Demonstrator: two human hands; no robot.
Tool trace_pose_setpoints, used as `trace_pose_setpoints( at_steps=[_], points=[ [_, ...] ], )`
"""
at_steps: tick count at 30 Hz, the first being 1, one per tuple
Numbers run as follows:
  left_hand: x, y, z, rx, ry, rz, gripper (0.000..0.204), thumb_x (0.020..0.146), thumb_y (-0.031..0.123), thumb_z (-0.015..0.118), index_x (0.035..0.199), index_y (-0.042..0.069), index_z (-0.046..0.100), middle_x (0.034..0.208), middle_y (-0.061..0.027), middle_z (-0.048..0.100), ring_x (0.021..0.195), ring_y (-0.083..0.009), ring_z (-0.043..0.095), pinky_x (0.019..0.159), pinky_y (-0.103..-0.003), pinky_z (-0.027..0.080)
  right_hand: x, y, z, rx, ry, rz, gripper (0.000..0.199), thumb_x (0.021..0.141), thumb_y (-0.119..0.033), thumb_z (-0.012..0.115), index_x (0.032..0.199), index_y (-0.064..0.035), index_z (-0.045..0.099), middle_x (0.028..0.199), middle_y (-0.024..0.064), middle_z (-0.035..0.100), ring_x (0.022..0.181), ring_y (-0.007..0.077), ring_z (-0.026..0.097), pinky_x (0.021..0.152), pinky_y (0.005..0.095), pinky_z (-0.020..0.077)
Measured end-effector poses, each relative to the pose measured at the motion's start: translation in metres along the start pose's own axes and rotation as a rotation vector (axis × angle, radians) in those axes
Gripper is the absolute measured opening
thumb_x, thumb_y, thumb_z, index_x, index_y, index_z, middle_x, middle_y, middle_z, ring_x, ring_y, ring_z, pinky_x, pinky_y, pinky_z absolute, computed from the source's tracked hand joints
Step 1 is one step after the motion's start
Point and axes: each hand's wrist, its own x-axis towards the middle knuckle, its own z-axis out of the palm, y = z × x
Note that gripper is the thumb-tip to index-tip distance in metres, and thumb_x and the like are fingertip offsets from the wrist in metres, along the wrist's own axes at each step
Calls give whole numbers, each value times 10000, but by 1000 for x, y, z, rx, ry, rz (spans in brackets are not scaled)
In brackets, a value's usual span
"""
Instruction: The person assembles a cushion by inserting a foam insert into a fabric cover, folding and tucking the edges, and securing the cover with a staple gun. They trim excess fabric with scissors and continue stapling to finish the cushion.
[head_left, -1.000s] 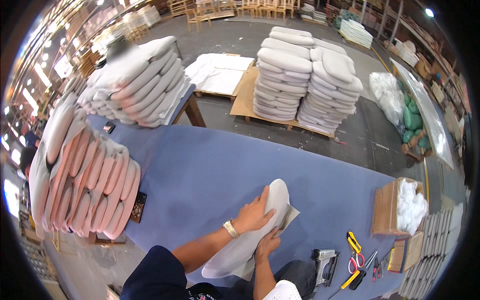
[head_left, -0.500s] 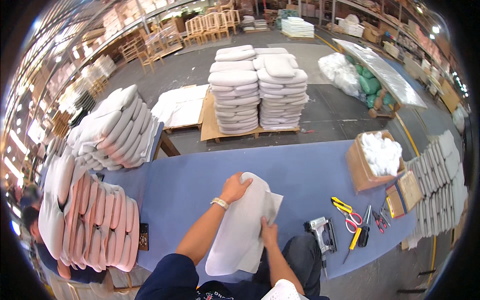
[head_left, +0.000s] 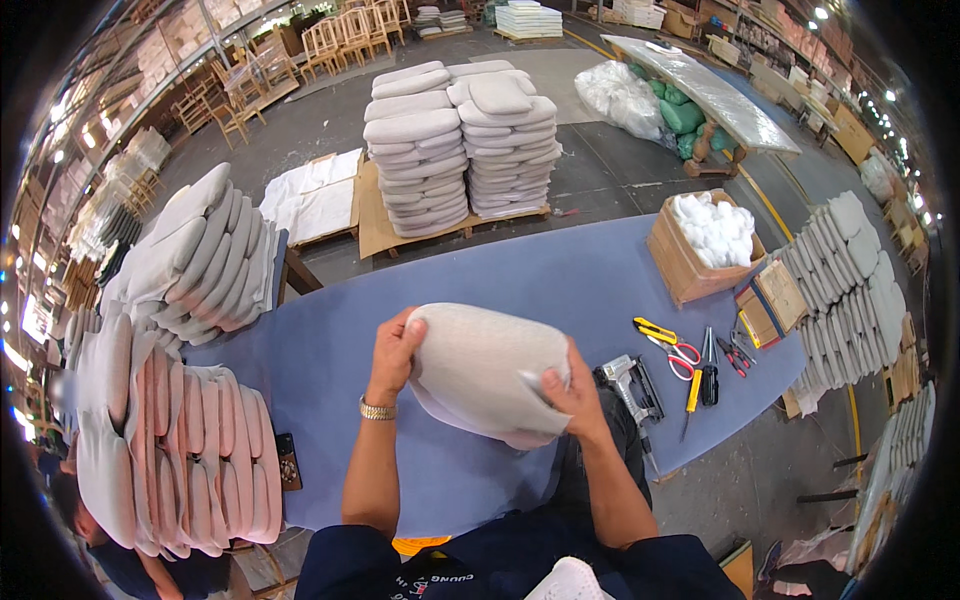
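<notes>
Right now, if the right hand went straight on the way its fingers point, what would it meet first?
The right hand points up-left, already pressed against the white seat cushion that both hands hold, so it meets that first. Beyond lies the left hand, though depth is unclear.

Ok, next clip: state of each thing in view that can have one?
Seat cushion: lifted off the table, held at both ends.
Left hand: gripping the cushion.
Right hand: gripping the cushion.
Cardboard box: open, full of white stuffing.
Staple gun: lying on the table, untouched.

Head-worn fisheye, close, seemingly steeply down over worktable [head_left: 330, 350].
</notes>
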Motion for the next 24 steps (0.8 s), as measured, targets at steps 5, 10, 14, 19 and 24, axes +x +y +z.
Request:
trace_pose_setpoints(
  at_steps=[5, 10, 14, 19, 24],
  points=[
    [-7, 59, 18, 522, 302, 308, 431, 1086, 340, 501, 1160, -17, 732, 1026, -107, 760, 921, -169, 680, 870, -314, 512, -5, -17, 44, -271, -78, -147, 711, 871, -403, 804, 1422, -31, 553, 1311, 194, 658, 1227, 324, 640, 1054, 415, 480],
    [-23, 99, 26, 817, 53, 380, 415, 1088, 314, 500, 1017, 10, 774, 949, -114, 773, 871, -183, 728, 855, -368, 534, -5, -33, 87, -321, -166, -184, 709, 852, -368, 815, 1421, -30, 561, 1324, 221, 649, 1221, 364, 647, 1043, 428, 498],
    [-14, 83, -8, 525, 104, 391, 492, 1063, 396, 539, 849, 34, 795, 681, -96, 734, 595, -171, 664, 629, -312, 491, -15, -13, 92, -233, -219, -257, 660, 855, -255, 820, 1422, -33, 565, 1309, 204, 662, 1130, 357, 692, 963, 405, 548],
    [-15, 75, -54, 364, 105, 282, 657, 1089, 488, 449, 865, -38, 772, 703, -114, 721, 645, -162, 696, 592, -271, 508, -10, -10, 109, -267, -286, -209, 425, 894, -201, 773, 1262, -34, 638, 1161, 172, 701, 1035, 328, 710, 885, 388, 564],
    [-26, 70, -55, 310, 169, 350, 707, 1105, 493, 373, 894, -60, 760, 760, -139, 722, 656, -191, 712, 664, -295, 531, 3, -15, 130, -420, -275, -250, 260, 889, -242, 763, 972, -33, 632, 892, 134, 653, 846, 338, 671, 724, 414, 534]
  ],
)
